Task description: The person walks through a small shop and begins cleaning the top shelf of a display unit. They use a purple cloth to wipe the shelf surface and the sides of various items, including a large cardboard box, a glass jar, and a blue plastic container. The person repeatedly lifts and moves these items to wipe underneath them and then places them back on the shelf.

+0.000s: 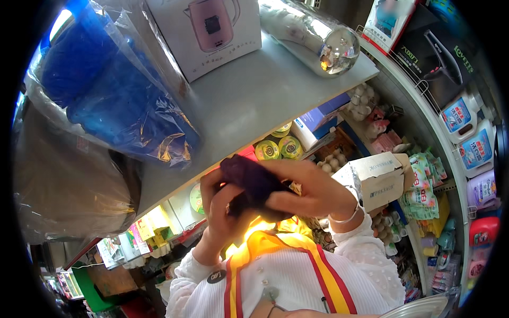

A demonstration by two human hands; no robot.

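A bunched dark purple cloth [252, 179] is held up in front of my chest, between both hands. My left hand [220, 202] grips its left side, with the fingers bent around it. From the right, my right hand [312, 187] pinches the cloth between thumb and fingers; a bracelet circles that wrist. The cloth looks slightly blurred, and its folds hide parts of the fingers. Just beyond the hands runs the front edge of a grey shelf [238, 99].
On the shelf stand bagged blue plastic goods [115, 87], a boxed electric kettle [214, 35] and a shiny silver vacuum-flask liner [318, 43]. An open cardboard box [377, 181] juts out at right. Detergent bottles [475, 147] and a boxed hair dryer [437, 55] line the right-hand rack.
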